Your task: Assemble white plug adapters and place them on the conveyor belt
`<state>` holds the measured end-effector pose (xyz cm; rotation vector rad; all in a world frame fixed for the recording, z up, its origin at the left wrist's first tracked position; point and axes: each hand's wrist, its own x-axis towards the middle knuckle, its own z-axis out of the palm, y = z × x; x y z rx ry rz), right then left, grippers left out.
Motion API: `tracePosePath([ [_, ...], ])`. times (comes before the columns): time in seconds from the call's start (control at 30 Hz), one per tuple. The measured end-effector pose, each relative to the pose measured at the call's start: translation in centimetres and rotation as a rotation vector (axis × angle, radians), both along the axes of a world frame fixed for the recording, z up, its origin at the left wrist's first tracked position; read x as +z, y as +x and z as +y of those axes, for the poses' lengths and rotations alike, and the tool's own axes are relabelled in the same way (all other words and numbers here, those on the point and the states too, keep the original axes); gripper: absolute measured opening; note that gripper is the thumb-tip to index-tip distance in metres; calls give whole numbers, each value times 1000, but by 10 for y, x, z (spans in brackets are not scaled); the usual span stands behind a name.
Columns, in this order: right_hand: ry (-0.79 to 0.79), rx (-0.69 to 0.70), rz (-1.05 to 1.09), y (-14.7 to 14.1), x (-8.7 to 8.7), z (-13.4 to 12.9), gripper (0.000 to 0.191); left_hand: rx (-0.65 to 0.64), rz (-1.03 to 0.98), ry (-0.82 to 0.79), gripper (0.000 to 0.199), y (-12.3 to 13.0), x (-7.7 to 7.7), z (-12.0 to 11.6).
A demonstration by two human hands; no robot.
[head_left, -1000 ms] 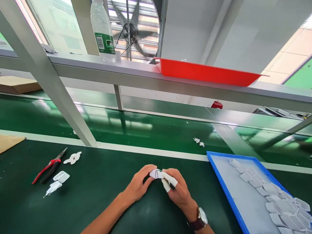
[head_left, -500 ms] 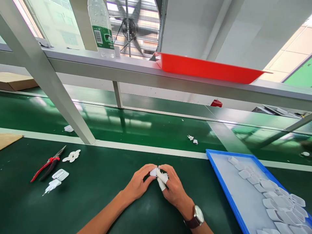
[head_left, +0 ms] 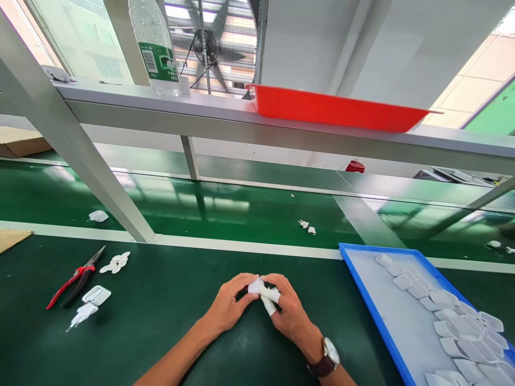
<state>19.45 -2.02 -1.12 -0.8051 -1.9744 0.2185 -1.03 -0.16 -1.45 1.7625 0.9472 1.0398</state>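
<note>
Both my hands meet over the dark green table near its middle. My left hand [head_left: 230,304] and my right hand [head_left: 288,311] pinch a small white plastic part [head_left: 255,287] between their fingertips. White finger cots cover two fingers of my right hand, and a wristwatch [head_left: 328,358] sits on that wrist. A blue tray [head_left: 368,300] with several white plastic shells lies just right of my right hand.
Red-handled pliers [head_left: 72,279], a white plug [head_left: 82,315], a white shell [head_left: 96,295] and small white pieces [head_left: 116,262] lie at the left. Behind runs a green conveyor [head_left: 241,206] carrying small white parts [head_left: 306,227]. A shelf rail above holds a red tray [head_left: 333,110] and a water bottle [head_left: 155,48].
My hands stay together on the white part with small finger shifts. The parts on the conveyor have drifted left, and a white piece has come into view beside the slanted post.
</note>
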Motion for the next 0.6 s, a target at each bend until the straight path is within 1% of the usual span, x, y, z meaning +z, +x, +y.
tracePosePath([
  [0.13,-145,-1,130,0,1,-1,45,-39,-49,-20,28,-1,4,0],
  [0.2,-185,19,155,0,1,-1,43,-54,-57,-20,27,-2,7,0],
  [0.3,-195,63,136,0,2,-3,38,-49,-32,1,27,-3,9,-2],
  [0.4,-153,59,30,1,4,-4,40,-43,6,17,27,-4,7,-2],
  [0.5,-89,47,-33,2,4,-4,46,-49,-5,-46,28,-4,3,-2],
  [0.6,-140,67,50,1,1,-3,48,-67,-109,-154,32,-3,1,-1],
])
